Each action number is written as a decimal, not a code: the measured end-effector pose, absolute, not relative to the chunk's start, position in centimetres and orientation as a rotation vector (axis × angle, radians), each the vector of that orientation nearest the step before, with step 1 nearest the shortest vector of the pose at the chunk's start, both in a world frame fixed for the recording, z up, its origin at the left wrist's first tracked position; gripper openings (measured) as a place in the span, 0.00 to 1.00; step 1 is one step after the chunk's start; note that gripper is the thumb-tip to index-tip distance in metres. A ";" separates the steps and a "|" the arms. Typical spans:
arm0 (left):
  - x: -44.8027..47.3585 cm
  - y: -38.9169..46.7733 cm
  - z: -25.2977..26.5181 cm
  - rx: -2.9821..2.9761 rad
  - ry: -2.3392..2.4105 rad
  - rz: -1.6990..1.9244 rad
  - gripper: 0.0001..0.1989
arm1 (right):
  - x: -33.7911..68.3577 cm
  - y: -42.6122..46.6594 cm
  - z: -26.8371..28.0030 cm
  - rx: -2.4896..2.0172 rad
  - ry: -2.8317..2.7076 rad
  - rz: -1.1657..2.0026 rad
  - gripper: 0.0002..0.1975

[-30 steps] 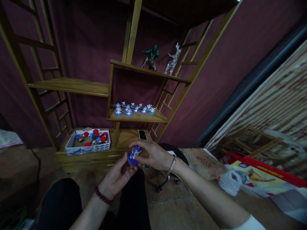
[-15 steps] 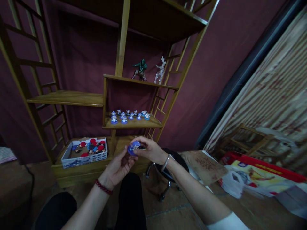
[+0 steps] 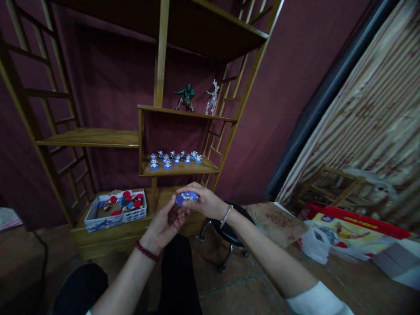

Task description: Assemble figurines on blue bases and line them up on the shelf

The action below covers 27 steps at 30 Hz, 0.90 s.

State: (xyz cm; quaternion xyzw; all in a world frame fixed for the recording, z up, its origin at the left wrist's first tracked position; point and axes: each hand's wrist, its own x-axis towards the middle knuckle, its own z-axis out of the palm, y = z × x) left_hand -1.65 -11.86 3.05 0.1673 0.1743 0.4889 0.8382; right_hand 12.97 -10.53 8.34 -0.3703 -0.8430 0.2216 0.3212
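Observation:
A small figurine on a round purple base (image 3: 182, 199) is held in front of my chest, tipped over on its side. My right hand (image 3: 207, 202) pinches it between thumb and fingers from the right. From the left, the fingertips of my left hand (image 3: 166, 224) grip the edge of its base. Fingers cover part of the figurine. Beyond my hands, several similar figurines (image 3: 167, 164) with purple bases stand on a small wooden shelf (image 3: 183, 169), along with a few on dark and blue bases.
At the lower left, a shallow cardboard box (image 3: 115, 222) holds several loose figurines with red, blue and black bases. A green figure (image 3: 186, 98) and a clear one (image 3: 211, 98) stand one shelf higher. A black wheeled stool (image 3: 229, 234) is beneath my right forearm.
The figurine has been turned in my fingers from fairly upright to lying sideways. My left hand has moved slightly right and up, and the view has shifted a little.

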 end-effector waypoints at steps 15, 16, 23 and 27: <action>-2.8 -13.3 3.3 0.381 0.331 1.073 0.10 | 12.1 -11.2 8.9 -1.074 -2.064 0.782 0.14; -2.9 -13.3 3.3 0.385 0.326 1.079 0.10 | 12.1 -11.2 9.0 -1.079 -2.085 0.752 0.14; -3.5 -13.3 2.8 0.393 0.357 1.116 0.08 | 11.6 -11.5 9.5 -1.094 -2.257 0.600 0.15; -3.7 -13.3 2.8 0.399 0.357 1.120 0.08 | 11.4 -11.4 9.4 -1.105 -2.221 0.625 0.14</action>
